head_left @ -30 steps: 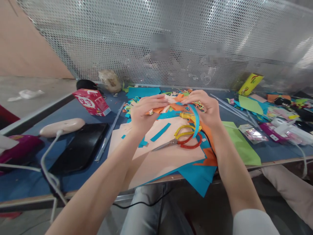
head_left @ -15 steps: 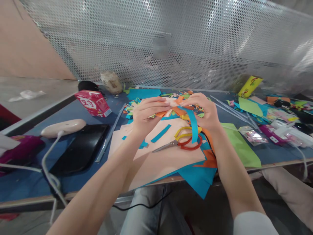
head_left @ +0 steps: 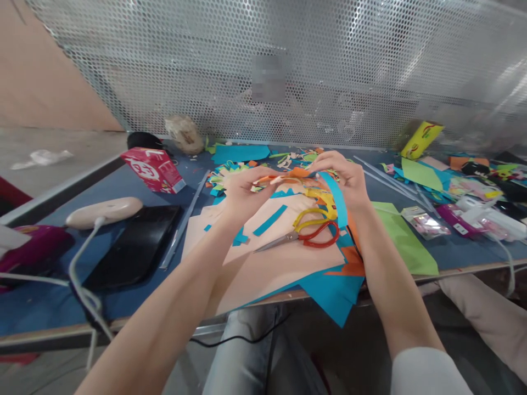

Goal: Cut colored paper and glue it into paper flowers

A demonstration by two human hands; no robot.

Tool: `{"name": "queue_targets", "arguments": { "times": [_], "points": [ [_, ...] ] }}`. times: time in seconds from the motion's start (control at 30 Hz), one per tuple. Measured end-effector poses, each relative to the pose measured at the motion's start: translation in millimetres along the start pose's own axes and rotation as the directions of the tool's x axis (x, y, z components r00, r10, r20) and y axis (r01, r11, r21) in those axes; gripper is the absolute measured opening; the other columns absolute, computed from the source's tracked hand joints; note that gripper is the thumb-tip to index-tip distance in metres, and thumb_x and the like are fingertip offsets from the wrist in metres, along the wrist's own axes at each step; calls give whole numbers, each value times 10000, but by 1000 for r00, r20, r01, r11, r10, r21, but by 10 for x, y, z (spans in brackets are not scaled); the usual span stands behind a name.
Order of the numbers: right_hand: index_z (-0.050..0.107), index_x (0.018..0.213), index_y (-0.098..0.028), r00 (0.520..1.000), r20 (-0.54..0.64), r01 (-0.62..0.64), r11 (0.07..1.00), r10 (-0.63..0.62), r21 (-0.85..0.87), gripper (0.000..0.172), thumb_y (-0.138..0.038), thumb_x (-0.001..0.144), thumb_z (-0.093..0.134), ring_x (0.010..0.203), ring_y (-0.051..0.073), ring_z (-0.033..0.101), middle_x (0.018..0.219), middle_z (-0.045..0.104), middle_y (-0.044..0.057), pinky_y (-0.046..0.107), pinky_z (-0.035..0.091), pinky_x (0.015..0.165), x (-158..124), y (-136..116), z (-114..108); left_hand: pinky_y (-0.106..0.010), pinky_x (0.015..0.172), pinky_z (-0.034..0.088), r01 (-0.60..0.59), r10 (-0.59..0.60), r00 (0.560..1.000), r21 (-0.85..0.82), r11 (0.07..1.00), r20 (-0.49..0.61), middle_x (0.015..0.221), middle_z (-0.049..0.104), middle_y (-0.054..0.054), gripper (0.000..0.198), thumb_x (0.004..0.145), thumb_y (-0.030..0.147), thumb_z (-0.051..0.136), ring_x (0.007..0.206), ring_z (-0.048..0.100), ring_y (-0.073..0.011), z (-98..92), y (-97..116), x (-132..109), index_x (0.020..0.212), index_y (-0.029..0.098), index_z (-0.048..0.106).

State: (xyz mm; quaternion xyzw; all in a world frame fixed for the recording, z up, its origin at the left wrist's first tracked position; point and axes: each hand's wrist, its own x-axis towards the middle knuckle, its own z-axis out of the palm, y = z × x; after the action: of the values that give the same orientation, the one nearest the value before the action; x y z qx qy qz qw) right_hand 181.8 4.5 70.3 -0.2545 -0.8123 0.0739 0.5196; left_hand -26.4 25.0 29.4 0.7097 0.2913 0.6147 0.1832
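Note:
My left hand (head_left: 247, 189) pinches one end of an orange paper piece (head_left: 298, 172), raised above the papers. My right hand (head_left: 345, 174) is closed at its other end, with a curved blue paper strip (head_left: 338, 200) hanging from the fingers. Whether those fingers also grip the orange piece is hard to see. Below lie scissors (head_left: 307, 235) with one yellow and one red handle loop, on a pale peach sheet (head_left: 263, 274). A yellow tool (head_left: 323, 198), partly covered, is behind the scissors. Another blue strip (head_left: 270, 220) rests flat on the sheet.
Colored paper scraps (head_left: 224, 178) pile up behind my hands. To the left are a red box (head_left: 152, 170), a black tray (head_left: 134, 249) and a white corded device (head_left: 105, 213). Green paper (head_left: 405, 241) lies right. A perforated metal panel (head_left: 214, 71) bounds the back.
The orange piece has flattened to a more edge-on view between my hands. The blue strip has swung right, and my left hand has turned, its fingers lower.

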Motion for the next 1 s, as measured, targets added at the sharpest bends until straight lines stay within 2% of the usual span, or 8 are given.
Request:
{"name": "queue_targets", "arguments": {
  "times": [0.1,0.27,0.47,0.67,0.77,0.83,0.9,1.0],
  "points": [
    [660,828,-250,998,-37,-42,997,44,64,110,-308,794,573,857,153,595,856,657,10,321,470,794,-4,45,31,-242,558,478,155,-154,988,-55,986,19,665,663,-9,136,663,278,674,606,594,-130,17,-10,-4,733,163,688],
    [636,764,-222,974,-81,-197,970,210,142,117,-333,771,599,715,129,586,752,630,-9,284,478,678,-4,69,87,-248,532,466,308,-300,951,-197,931,72,610,620,6,146,632,284,694,561,574,-126,39,15,8,675,149,660],
    [517,550,-203,908,-216,-343,933,358,105,305,-393,778,587,569,108,498,531,448,-35,268,442,582,25,36,107,-226,493,439,363,-344,932,-248,898,117,594,605,13,178,609,285,712,516,538,-100,49,32,11,698,139,659],
    [598,729,-209,902,-132,-394,908,412,141,230,-415,674,684,683,139,582,719,607,0,281,481,599,7,147,133,-227,516,460,333,-327,943,-190,924,62,649,635,-2,194,634,299,695,561,573,-114,62,-44,17,745,142,673],
    [618,837,-213,934,-100,-333,936,344,115,239,-365,671,698,738,147,600,806,630,10,292,491,632,-5,189,140,-242,552,482,208,-208,978,-57,977,8,684,661,-14,158,684,282,660,610,606,-133,45,-68,12,772,152,680],
    [631,837,-215,962,-83,-256,964,262,75,176,-337,715,665,802,156,604,848,636,18,303,490,670,-3,181,136,-269,661,508,3,-2,1000,83,997,-7,766,692,-25,121,725,238,625,727,640,-154,22,-59,11,805,170,686],
    [644,826,-226,984,-77,-164,986,164,2,113,-312,752,631,889,166,591,906,630,25,324,484,732,3,152,129,-298,778,506,-234,237,972,186,954,6,864,707,-29,128,754,191,596,853,648,-166,-4,-38,14,846,194,685],
    [656,805,-243,994,-90,-76,988,64,-136,72,-292,760,628,984,181,555,992,599,30,374,457,833,10,100,123,-313,817,499,-471,490,872,269,840,-1,890,711,-24,132,760,169,604,905,648,-172,-36,-20,26,863,217,671]
  ]
}}
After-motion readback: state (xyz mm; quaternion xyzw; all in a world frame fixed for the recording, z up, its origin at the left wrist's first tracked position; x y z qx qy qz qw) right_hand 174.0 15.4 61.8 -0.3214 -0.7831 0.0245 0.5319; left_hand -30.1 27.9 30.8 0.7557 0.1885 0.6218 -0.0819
